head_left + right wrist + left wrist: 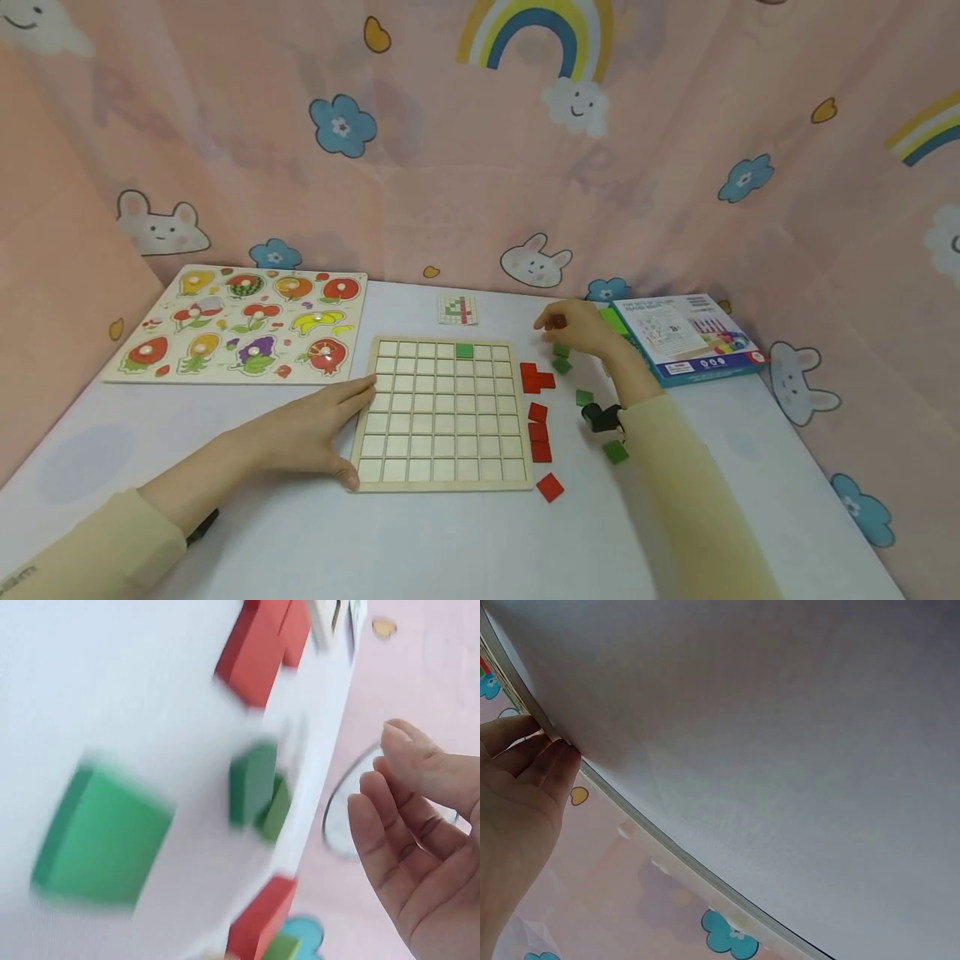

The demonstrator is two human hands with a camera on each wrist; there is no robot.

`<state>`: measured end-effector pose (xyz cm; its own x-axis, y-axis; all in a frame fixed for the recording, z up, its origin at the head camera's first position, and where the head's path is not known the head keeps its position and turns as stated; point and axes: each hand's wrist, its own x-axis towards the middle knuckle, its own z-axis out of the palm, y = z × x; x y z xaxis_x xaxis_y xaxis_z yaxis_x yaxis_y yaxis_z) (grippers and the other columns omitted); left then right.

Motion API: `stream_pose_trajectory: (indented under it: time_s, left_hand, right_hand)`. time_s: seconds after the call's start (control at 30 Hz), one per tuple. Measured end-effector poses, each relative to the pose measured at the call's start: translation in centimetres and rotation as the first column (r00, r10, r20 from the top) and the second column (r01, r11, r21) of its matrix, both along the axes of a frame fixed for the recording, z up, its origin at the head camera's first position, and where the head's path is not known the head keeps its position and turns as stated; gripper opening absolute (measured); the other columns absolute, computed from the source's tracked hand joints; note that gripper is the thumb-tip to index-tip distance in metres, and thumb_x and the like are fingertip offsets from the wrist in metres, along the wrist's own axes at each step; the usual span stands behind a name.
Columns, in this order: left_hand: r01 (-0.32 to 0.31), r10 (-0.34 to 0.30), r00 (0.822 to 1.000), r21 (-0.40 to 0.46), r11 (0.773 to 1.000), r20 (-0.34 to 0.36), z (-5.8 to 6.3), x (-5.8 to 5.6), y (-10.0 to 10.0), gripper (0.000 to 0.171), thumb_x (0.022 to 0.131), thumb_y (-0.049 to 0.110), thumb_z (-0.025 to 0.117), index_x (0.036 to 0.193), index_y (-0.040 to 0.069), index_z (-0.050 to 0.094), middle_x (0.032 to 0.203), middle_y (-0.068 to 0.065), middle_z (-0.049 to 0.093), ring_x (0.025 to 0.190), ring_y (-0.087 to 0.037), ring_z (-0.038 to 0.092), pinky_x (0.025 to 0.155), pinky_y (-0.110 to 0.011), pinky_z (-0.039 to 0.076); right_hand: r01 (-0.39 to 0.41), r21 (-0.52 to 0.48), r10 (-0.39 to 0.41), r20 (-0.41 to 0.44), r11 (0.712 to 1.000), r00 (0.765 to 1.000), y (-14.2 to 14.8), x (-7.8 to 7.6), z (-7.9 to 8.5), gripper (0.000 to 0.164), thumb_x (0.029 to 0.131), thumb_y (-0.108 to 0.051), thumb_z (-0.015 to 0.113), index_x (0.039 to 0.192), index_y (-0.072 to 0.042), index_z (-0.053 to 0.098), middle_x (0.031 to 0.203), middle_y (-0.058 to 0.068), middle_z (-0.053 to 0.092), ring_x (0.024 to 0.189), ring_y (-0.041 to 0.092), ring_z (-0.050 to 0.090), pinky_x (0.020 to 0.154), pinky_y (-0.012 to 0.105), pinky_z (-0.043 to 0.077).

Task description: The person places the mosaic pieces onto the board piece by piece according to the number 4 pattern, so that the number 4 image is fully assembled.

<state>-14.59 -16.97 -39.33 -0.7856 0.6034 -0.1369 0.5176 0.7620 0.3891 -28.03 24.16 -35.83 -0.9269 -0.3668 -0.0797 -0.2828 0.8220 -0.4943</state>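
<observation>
A wooden grid board (442, 486) lies flat on the table, with one green square tile (464, 351) in its top row. My left hand (303, 429) rests against the board's left side, fingers at the edge and thumb by the near left corner. To the right of the board, my right hand (579, 327) hovers over loose tiles, its fingers loosely bent. Nothing shows between thumb and fingers of the right hand (427, 840) in the right wrist view. Red tiles (538, 432) lie along the board's right side, with green tiles (584, 398) farther right.
A small pattern card (457, 309) lies behind the board. At the back left is a fruit peg puzzle (258, 333). A box (686, 337) with a printed cover stands back right, with a bright green piece (613, 321) beside it. A patterned pink cloth (442, 208) hangs behind.
</observation>
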Motion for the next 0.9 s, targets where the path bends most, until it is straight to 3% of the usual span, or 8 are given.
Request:
stream_pose_trajectory:
  time_s: [0.27, 0.4, 0.6, 0.9]
  left_hand:
    - [-0.004, 0.004, 1.000, 0.000, 1.000, 0.004, -0.2, 0.0, -0.1, 0.127, 0.059, 0.079, 0.072, 0.152, 0.001, 0.034, 0.165, -0.014, 0.024, 0.148, -0.039, 0.032, 0.117, -0.055, 0.035]
    - [-0.006, 0.006, 1.000, 0.009, 1.000, 0.011, -0.4, -0.1, -0.1, 0.127, 0.059, 0.079, 0.072, 0.153, 0.002, 0.033, 0.165, -0.013, 0.023, 0.149, -0.039, 0.031, 0.117, -0.056, 0.035]
    - [-0.008, 0.008, 1.000, 0.007, 1.000, 0.010, -0.5, -0.1, -0.1, 0.127, 0.059, 0.078, 0.073, 0.153, 0.003, 0.033, 0.166, -0.012, 0.022, 0.150, -0.038, 0.030, 0.118, -0.055, 0.035]
    - [-0.009, 0.008, 1.000, 0.005, 1.000, 0.006, -0.4, -0.1, -0.1, 0.127, 0.059, 0.078, 0.073, 0.153, 0.003, 0.033, 0.165, -0.013, 0.023, 0.149, -0.038, 0.031, 0.118, -0.055, 0.035]
  right_hand:
    - [0.031, 0.058, -0.039, 0.133, 0.998, 0.990, 2.7, 0.4, -0.2, 0.029, 0.090, 0.003, 0.060, 0.114, -0.009, 0.071, 0.120, 0.016, 0.066, 0.111, 0.033, 0.058, 0.100, 0.048, 0.051]
    - [0.048, 0.091, -0.061, 0.146, 0.995, 0.987, 2.7, 0.7, -0.4, 0.034, 0.090, 0.005, 0.058, 0.112, -0.015, 0.073, 0.121, 0.012, 0.065, 0.112, 0.032, 0.056, 0.103, 0.049, 0.049]
    - [0.038, 0.093, -0.054, 0.180, 0.995, 0.982, 2.3, 1.3, -0.4, 0.037, 0.086, 0.008, 0.056, 0.105, -0.018, 0.075, 0.116, 0.009, 0.067, 0.110, 0.030, 0.054, 0.098, 0.049, 0.049]
    - [0.025, 0.138, -0.056, 0.223, 0.990, 0.973, 2.3, 1.5, -0.8, 0.025, 0.082, -0.002, 0.073, 0.100, -0.020, 0.074, 0.107, 0.008, 0.064, 0.103, 0.027, 0.052, 0.081, 0.032, 0.053]
